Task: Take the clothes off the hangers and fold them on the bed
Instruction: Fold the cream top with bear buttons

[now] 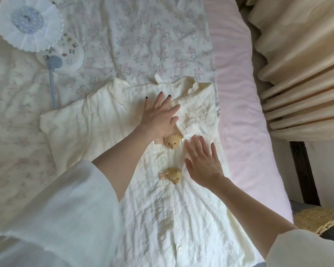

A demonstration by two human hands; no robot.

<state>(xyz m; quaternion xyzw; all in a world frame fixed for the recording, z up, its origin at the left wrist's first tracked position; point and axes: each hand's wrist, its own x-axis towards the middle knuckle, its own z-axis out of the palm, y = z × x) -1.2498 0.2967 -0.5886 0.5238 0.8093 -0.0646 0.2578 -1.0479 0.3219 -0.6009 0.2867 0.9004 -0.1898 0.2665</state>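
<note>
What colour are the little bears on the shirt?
Tan bears, with pink bows, seen in the head view.

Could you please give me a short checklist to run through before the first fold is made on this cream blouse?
1. Off the hanger: ok; no hanger shows on the cream blouse.
2. Lying flat, front up: ok, though wrinkled.
3. Both hands free: ok; left hand and right hand rest open on the fabric.
4. Bear charms clear of the fold line: not ok; upper bear and lower bear sit along the middle.
5. Sleeves spread: cannot tell; only the left-side sleeve shows.
6. Space alongside: not ok; lamp lies near that sleeve.
</note>
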